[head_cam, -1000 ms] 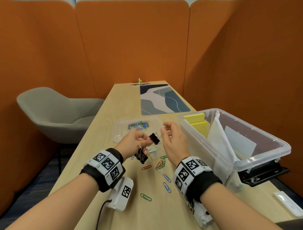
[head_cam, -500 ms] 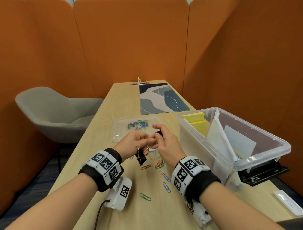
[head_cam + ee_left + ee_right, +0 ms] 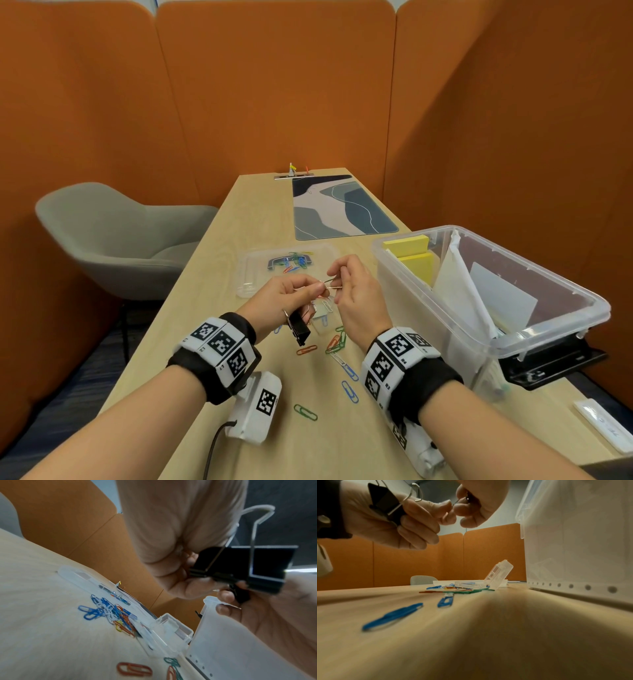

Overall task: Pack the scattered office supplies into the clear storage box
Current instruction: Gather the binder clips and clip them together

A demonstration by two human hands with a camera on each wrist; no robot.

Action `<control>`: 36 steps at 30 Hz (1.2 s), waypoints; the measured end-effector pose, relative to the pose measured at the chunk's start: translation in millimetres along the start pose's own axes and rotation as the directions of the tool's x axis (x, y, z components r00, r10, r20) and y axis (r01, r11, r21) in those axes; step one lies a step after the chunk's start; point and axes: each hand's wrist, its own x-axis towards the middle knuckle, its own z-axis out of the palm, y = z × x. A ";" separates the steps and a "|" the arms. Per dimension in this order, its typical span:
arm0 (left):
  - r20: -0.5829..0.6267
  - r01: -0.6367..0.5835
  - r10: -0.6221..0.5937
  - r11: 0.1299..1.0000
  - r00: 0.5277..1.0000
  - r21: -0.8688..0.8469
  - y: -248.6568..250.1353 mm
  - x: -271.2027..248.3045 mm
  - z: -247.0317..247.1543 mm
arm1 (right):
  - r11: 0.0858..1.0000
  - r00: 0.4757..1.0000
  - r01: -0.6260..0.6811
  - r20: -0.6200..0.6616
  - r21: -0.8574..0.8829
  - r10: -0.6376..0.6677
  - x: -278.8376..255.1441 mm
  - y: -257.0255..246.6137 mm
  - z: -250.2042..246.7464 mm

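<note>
Both hands are raised together above the middle of the surface (image 3: pixel 205 342). The left hand (image 3: pixel 284 301) has its lower fingers curled round a black binder clip (image 3: pixel 298 329), which hangs below the palm, while its thumb and forefinger pinch a thin wire piece (image 3: pixel 329 285). The right hand (image 3: pixel 356 298) pinches the other end of that same wire piece, fingers curled in. Coloured paper clips (image 3: pixel 337 342) lie scattered on the surface under and in front of the hands, beside a small open plastic case (image 3: pixel 498 578). The clear storage box (image 3: pixel 513 337) stands at the right edge, holding yellow sticky notes (image 3: pixel 416 262) and white sheets. A clear lid (image 3: pixel 250 274) lies behind the hands.
</note>
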 end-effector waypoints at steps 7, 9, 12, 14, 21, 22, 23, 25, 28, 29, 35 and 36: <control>-0.457 0.130 -0.103 0.991 0.883 0.027 -8.1 13.3 -2.5 | 1.000 0.999 0.022 0.042 -0.015 -0.021 -4.0 -3.4 -1.1; -0.531 0.121 -0.060 0.989 0.845 0.080 -7.8 15.0 -2.1 | 1.000 0.987 0.010 0.163 -0.027 -0.006 -7.2 -3.6 1.9; -0.579 0.116 -0.019 0.984 0.815 0.132 -4.8 16.3 2.6 | 0.994 0.958 -0.009 0.284 -0.105 0.038 -11.0 -4.0 4.1; -0.545 0.100 -0.024 0.989 0.838 0.112 -5.5 17.6 5.4 | 0.986 0.951 -0.023 0.299 -0.166 0.073 -11.8 -2.4 4.3; -0.162 0.071 -0.080 0.995 0.984 -0.065 -6.3 4.5 2.6 | 0.978 0.954 0.057 0.299 -0.200 0.006 -8.3 -1.5 4.5; -0.131 0.094 -0.103 0.993 0.986 -0.076 -5.7 2.6 1.8 | 0.977 0.951 0.068 0.308 -0.204 -0.002 -7.7 -1.3 5.0; -0.104 0.117 -0.126 0.989 0.987 -0.085 -5.0 1.4 0.5 | 0.975 0.949 0.076 0.316 -0.208 -0.007 -7.4 -1.0 5.4; -0.044 0.160 -0.164 0.984 0.985 -0.081 -2.5 -0.3 -3.3 | 0.980 0.949 0.076 0.314 -0.183 -0.015 -7.3 1.6 6.8; 0.015 0.187 -0.187 0.982 0.982 0.007 1.4 -3.1 -10.7 | 0.988 0.974 0.068 0.225 -0.136 -0.036 -4.7 2.7 5.9; 0.023 0.185 -0.187 0.981 0.982 0.058 1.5 -3.9 -13.9 | 0.989 0.979 0.075 0.197 -0.126 -0.049 -3.7 2.2 5.0; -0.017 0.187 -0.186 0.974 0.982 0.125 4.7 -6.6 -22.1 | 0.989 0.992 0.110 0.077 -0.101 -0.102 -2.0 2.8 5.5; -0.045 0.193 -0.190 0.979 0.981 0.071 6.9 -6.3 -20.9 | 0.988 0.992 0.116 0.067 -0.100 -0.110 -1.8 3.7 5.8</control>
